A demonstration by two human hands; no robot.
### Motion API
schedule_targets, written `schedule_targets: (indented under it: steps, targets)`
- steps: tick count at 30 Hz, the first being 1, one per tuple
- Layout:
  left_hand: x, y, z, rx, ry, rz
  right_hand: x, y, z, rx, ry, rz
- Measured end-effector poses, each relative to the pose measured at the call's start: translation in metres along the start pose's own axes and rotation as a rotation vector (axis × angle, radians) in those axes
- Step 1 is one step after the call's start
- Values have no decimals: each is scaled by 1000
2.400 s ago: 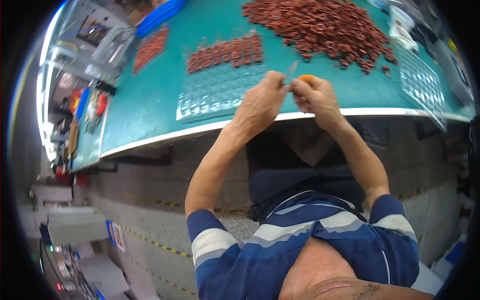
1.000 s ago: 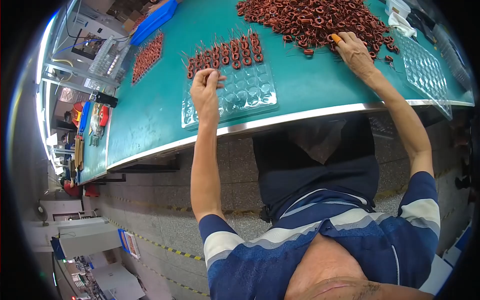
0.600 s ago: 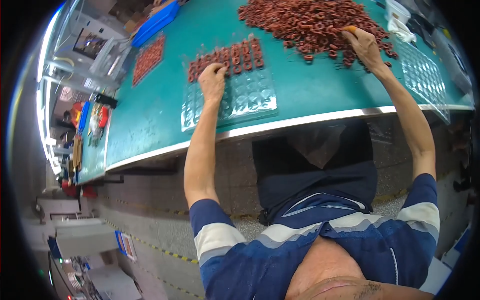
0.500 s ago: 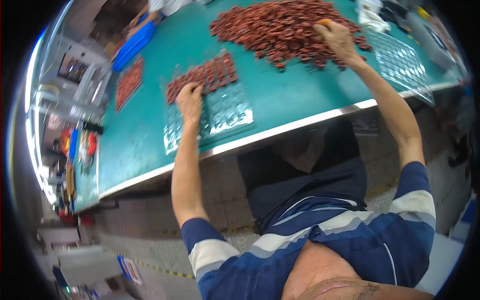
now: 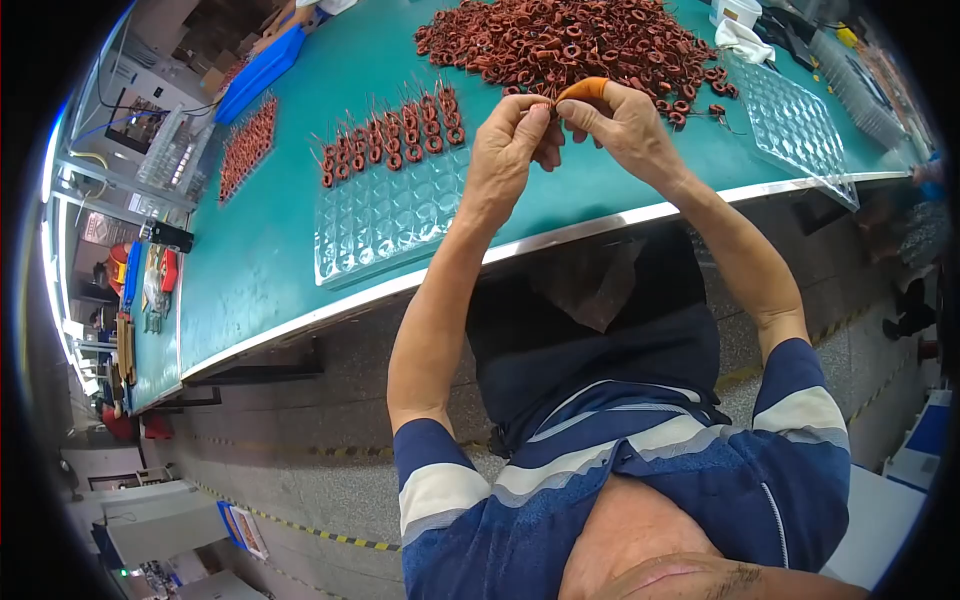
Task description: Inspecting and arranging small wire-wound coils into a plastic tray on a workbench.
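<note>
My left hand point(image 5: 508, 145) and my right hand point(image 5: 622, 125) meet above the table, fingertips pinched close together. Between them is a small piece, mostly hidden by the fingers, that looks like one of the red-brown ring coils. An orange finger cot point(image 5: 583, 92) covers a finger of my right hand. Just beyond the hands spreads a large pile of ring coils point(image 5: 570, 45) with thin wire leads. To the left lies a clear plastic tray point(image 5: 385, 222) with round pockets. Rows of ring coils point(image 5: 393, 140) stand in its far part, leads up; its nearer pockets hold none.
Another clear tray point(image 5: 790, 115) lies at the right, beside a white cloth point(image 5: 745, 42) and a white tub point(image 5: 738, 12). At the far left are a filled coil tray point(image 5: 248, 148) and a blue bin point(image 5: 262, 75). The green table point(image 5: 270, 260) has a pale front edge.
My left hand has left the coils in the tray and moved right. My right hand has come back from the pile toward me. Both hands now meet in front of the pile.
</note>
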State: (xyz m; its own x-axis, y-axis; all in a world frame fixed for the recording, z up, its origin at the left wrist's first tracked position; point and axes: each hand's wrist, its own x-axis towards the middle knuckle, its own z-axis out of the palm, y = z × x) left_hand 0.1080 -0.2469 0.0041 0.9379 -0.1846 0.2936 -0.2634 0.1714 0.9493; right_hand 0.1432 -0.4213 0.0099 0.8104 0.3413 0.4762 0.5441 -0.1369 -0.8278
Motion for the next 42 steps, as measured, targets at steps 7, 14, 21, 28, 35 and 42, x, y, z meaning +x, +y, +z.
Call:
schedule_targets:
  steps: [7, 14, 21, 28, 35, 42]
  targets:
    - [-22, 8, 9, -125, -47, -39, -5, -15, -1, 152, -111, 50]
    - [-38, 9, 27, 334, 79, 209, -11, -7, 0, 100, 83, -66]
    - [-21, 2, 27, 499, 204, 451, -31, -33, 12, -714, 332, -883]
    - [-31, -5, 30, -71, -73, 52, -38, -28, 2, -514, 325, -696]
    - [-32, 18, 40, -6, -3, 103, -36, -37, -6, -217, 356, -492]
    - [-34, 11, 58, 20, 155, 29, -38, -15, -3, 389, 182, 235]
